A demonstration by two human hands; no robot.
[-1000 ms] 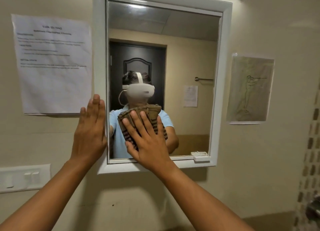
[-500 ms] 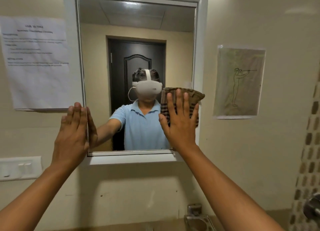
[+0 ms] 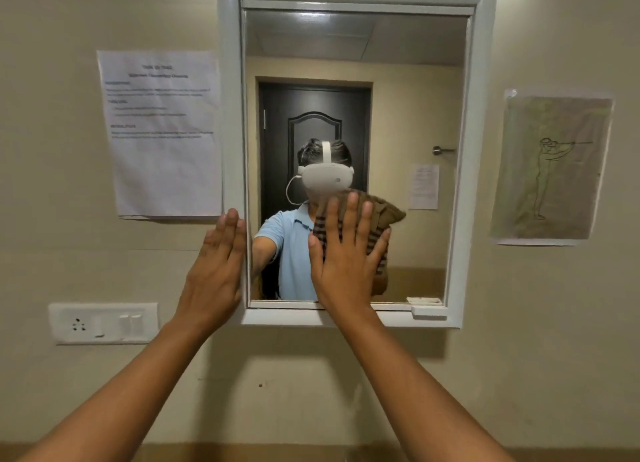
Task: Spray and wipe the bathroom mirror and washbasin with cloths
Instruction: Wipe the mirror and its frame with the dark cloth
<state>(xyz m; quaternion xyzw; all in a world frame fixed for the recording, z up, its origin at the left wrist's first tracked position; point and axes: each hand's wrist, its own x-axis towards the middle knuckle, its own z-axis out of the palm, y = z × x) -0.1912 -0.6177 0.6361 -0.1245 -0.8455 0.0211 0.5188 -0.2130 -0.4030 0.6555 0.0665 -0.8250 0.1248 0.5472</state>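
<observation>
**Right hand presses a striped cloth flat against the mirror**

Two bare forearms rise from the bottom corners of the frame toward the middle. The left hand (image 3: 216,271) lies flat, fingers straight and together, on the white frame (image 3: 230,115) at the mirror's left edge, gripping nothing. Just right of it, the right hand (image 3: 346,257) spreads its fingers wide and pushes a folded brown striped cloth (image 3: 384,216) against the glass of the mirror (image 3: 398,98), low and a little right of the glass's centre; the fingers are extended, pressing rather than curled around the cloth, whose upper right corner sticks out past the fingertips.

On the beige wall (image 3: 346,375), a white switch and socket plate (image 3: 104,323) sits at lower left. A printed sheet (image 3: 162,171) hangs at upper left, touching the frame's left side. A line drawing of a standing figure (image 3: 550,171) hangs at right, apart from the frame.

Reflected in the glass are a person in a light blue shirt wearing a white headset, a dark door behind, and a towel bar.
</observation>
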